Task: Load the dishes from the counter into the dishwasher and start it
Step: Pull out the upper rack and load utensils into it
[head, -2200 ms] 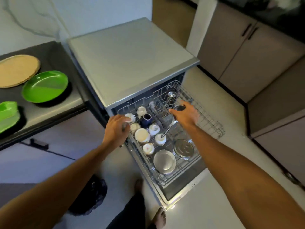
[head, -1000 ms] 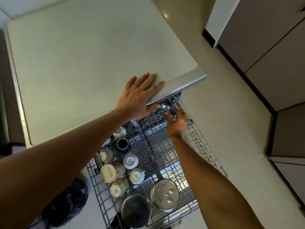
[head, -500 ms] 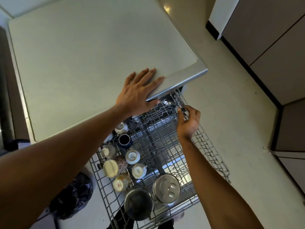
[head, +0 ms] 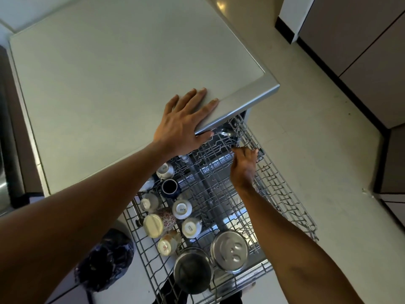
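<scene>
Two-handed job: reaching into the rack's far corner, bracing above.
Curls right hand point(head: 244, 166) beside the ladle point(head: 225, 134) in the upper rack point(head: 282, 202); cannot tell whether pinching handle or wire. Presses left hand point(head: 184, 123) flat on the dishwasher top point(head: 109, 73). Could snag the ladle under that overhanging lip or drop it through the tines. Crowded by cups point(head: 182, 209) left of the grip and steel pots point(head: 230, 251) nearer the body.

The right hand point(head: 244, 166) shows only its back. Its fingers point(head: 252, 151) curl out of sight among the rack point(head: 285, 200) wires, perhaps round a handle, though that cannot be told. A shiny spoon point(head: 225, 134) lies half hidden under the dishwasher top point(head: 131, 62). The left arm point(head: 87, 205) covers most of a white cup point(head: 149, 184). The rack's near corner is cut off below.
</scene>
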Available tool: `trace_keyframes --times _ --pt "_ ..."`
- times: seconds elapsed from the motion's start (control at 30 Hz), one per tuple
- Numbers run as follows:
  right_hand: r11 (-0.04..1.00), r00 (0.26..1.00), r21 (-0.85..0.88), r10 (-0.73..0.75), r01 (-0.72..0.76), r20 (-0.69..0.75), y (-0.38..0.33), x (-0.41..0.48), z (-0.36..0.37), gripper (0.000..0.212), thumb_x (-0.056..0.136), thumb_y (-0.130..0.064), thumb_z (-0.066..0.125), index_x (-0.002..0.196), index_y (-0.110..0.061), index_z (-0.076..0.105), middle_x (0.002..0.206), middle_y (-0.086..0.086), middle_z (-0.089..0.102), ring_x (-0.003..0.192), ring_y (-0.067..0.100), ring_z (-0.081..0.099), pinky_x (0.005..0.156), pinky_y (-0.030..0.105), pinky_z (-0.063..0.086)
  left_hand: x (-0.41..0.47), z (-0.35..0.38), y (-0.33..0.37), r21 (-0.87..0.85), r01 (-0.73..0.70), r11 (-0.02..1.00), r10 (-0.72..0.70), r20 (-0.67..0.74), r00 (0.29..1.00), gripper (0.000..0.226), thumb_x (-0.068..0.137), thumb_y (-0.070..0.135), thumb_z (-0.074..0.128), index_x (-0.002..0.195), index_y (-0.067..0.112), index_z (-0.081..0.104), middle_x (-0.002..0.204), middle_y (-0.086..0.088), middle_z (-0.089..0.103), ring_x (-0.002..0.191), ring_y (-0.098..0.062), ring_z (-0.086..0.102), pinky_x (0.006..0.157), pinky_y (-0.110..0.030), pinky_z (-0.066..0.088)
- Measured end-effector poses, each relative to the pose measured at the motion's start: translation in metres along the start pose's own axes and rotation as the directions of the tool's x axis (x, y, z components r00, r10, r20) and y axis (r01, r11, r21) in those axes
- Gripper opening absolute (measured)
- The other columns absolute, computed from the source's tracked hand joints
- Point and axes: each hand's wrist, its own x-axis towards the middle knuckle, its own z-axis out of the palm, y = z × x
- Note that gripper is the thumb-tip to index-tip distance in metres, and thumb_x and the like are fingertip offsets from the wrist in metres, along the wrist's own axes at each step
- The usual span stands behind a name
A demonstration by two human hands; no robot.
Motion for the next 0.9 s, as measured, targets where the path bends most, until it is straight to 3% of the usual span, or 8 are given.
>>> trace_keyframes --times 0.17,0.27,0.4,0.57,0.67,0.73,0.8,0.9 --pt "1.0 0.998 -0.024 -0.01 0.012 0.061 0.005 -0.01 -0.006 0.044 0.094 0.005 0.054 0.132 -0.017 0.058 0.135 0.007 0.056 0.127 0.027 0.048 0.109 0.042 0.043 -0.001 0.001 0.0 0.003 -0.003 1.0 0.003 0.009 1.0 0.084 0.086 0.067 0.049 0.156 0.037 0.013 0.165 -0.002 0.011 0.151 -0.025 0.012 0.12 -0.05 0.014" --pt "0.992 0.984 -0.003 0.124 -0.125 0.125 0.015 -0.018 -0.01 0.039 0.097 -0.007 0.047 0.131 -0.023 0.056 0.139 0.001 0.053 0.129 0.023 0.046 0.108 0.045 0.043 -0.001 0.0 0.0 0.006 -0.003 1.0 0.003 0.011 1.0 0.084 0.087 0.067 0.048 0.156 0.037 0.013 0.165 -0.002 0.01 0.151 -0.025 0.011 0.12 -0.05 0.014" --pt "0.983 0.962 -0.086 0.175 -0.16 0.209 0.02 -0.022 -0.014 0.059 0.091 -0.005 0.06 0.146 -0.019 0.045 0.153 0.004 0.042 0.138 0.028 0.039 0.11 0.048 0.043 0.0 0.001 0.0 0.011 -0.002 1.0 0.002 0.009 1.0 0.084 0.087 0.067 0.048 0.156 0.037 0.013 0.165 -0.002 0.011 0.151 -0.025 0.012 0.12 -0.051 0.015" --pt "0.962 0.943 -0.161 0.252 -0.22 0.218 0.015 -0.019 -0.008 0.07 0.09 -0.005 0.06 0.152 -0.025 0.033 0.157 0.002 0.036 0.138 0.028 0.039 0.088 0.046 0.056 -0.001 0.001 0.0 0.019 -0.005 1.0 0.005 -0.003 1.0 0.083 0.087 0.067 0.05 0.156 0.037 0.015 0.165 -0.003 0.013 0.151 -0.025 0.013 0.12 -0.05 0.016" --pt "0.966 0.961 -0.175 0.222 -0.193 0.166 0.015 -0.021 -0.004 0.054 0.089 -0.009 0.061 0.14 -0.024 0.05 0.151 0.001 0.042 0.133 0.028 0.045 0.087 0.046 0.058 -0.001 0.001 0.0 0.015 -0.006 1.0 0.006 -0.005 1.0 0.083 0.086 0.066 0.051 0.156 0.036 0.016 0.164 -0.004 0.014 0.151 -0.026 0.014 0.119 -0.051 0.016" --pt "0.979 0.981 -0.105 0.182 -0.174 0.066 0.018 -0.028 -0.002 0.049 0.089 -0.007 0.061 0.135 -0.022 0.056 0.147 0.002 0.049 0.131 0.027 0.048 0.095 0.038 0.053 -0.001 0.001 0.0 0.015 -0.009 1.0 0.009 -0.009 1.0 0.083 0.087 0.066 0.051 0.156 0.036 0.016 0.164 -0.004 0.014 0.151 -0.026 0.014 0.119 -0.051 0.016" --pt "0.962 0.959 0.036 0.273 -0.271 -0.077 0.022 -0.038 0.001 0.042 0.091 -0.01 0.062 0.131 -0.018 0.061 0.138 0.005 0.059 0.126 0.027 0.055 0.101 0.037 0.049 -0.001 0.001 0.001 0.014 -0.008 1.0 0.008 -0.007 1.0 0.083 0.087 0.066 0.051 0.156 0.036 0.016 0.164 -0.004 0.014 0.151 -0.027 0.014 0.12 -0.05 0.016" --pt "0.892 0.878 0.181 0.445 -0.415 -0.175 0.024 -0.04 0.004 0.036 0.09 -0.015 0.066 0.127 -0.015 0.065 0.13 0.008 0.066 0.115 0.026 0.066 0.094 0.043 0.056 -0.001 0.001 0.001 0.012 -0.001 1.0 0.001 -0.008 1.0 0.082 0.087 0.066 0.05 0.156 0.036 0.016 0.164 -0.003 0.014 0.151 -0.026 0.014 0.12 -0.05 0.016"
